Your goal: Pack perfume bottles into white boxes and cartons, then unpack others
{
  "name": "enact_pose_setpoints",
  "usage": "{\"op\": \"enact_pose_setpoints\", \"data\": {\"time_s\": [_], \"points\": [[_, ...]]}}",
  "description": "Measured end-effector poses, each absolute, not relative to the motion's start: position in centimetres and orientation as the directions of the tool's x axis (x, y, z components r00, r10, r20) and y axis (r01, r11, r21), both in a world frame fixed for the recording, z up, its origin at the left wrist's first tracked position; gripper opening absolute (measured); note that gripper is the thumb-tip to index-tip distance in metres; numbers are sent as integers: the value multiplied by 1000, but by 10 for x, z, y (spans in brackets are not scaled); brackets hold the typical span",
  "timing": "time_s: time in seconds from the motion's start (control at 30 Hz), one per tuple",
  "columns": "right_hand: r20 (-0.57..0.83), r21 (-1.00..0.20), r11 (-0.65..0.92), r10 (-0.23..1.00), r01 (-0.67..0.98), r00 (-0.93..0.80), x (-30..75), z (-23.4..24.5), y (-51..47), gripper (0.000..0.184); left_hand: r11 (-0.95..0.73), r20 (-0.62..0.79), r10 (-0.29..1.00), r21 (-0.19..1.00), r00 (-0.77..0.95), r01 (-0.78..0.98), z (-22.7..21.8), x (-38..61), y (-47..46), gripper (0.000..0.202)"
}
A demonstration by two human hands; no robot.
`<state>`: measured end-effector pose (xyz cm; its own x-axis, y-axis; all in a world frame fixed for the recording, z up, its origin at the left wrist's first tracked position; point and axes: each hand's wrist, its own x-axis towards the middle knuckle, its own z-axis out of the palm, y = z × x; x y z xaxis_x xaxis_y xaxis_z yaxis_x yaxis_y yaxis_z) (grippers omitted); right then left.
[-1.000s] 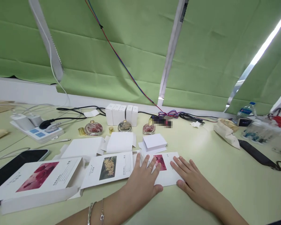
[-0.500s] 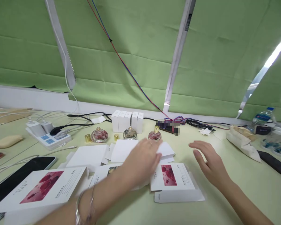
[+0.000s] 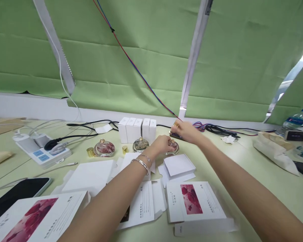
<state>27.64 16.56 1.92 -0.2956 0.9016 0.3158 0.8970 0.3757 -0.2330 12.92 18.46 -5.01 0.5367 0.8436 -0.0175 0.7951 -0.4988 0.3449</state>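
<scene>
My left hand (image 3: 162, 145) is closed around the left side of the rightmost perfume bottle (image 3: 173, 148), a flat round glass bottle with dark pink content, standing on the table. Just above and behind it, my right hand (image 3: 187, 131) pinches a gold bottle cap (image 3: 176, 124), apart from the bottle. To the left stand a perfume bottle with pale flowers (image 3: 140, 144) and one with pink petals (image 3: 104, 148). Each has a gold cap beside it: one cap (image 3: 125, 149) by the middle bottle, another cap (image 3: 90, 152) by the left bottle.
Open white cartons with rose pictures (image 3: 192, 200) and folded white inserts (image 3: 179, 165) lie in front. Several small white boxes (image 3: 137, 130) stand behind the bottles. A power strip (image 3: 49, 151) and a phone (image 3: 22, 196) are left; a cloth pouch (image 3: 274, 151) is right.
My left hand has reached forward onto the rightmost bottle. The right hand has moved left and forward, and the gold cap has come off that bottle into its fingers.
</scene>
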Motion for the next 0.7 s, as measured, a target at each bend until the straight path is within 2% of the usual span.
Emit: {"op": "enact_pose_setpoints", "data": {"time_s": [0.1, 0.2, 0.4, 0.57, 0.63, 0.7], "points": [[400, -281, 372, 883, 884, -245, 284, 62, 165, 32, -497, -17, 845, 342, 535, 797, -47, 130, 187, 26], [371, -436, 379, 902, 816, -221, 289, 69, 166, 24, -493, -13, 848, 347, 530, 798, -49, 131, 186, 25], [288, -527, 281, 947, 802, -142, 307, -13, 162, 12, -492, 61, 860, 363, 507, 792, -51, 127, 176, 29], [237, -630, 198, 970, 751, -57, 332, -67, 151, 9, -491, 183, 871, 305, 455, 816, 1, 108, 194, 40], [228, -681, 171, 974, 712, -16, 341, -83, 144, 13, -466, 139, 885, 244, 445, 851, 19, 103, 204, 32], [224, -733, 151, 974, 663, 26, 346, -98, 140, 19, -433, 32, 900, 170, 434, 886, 22, 102, 208, 27]]}}
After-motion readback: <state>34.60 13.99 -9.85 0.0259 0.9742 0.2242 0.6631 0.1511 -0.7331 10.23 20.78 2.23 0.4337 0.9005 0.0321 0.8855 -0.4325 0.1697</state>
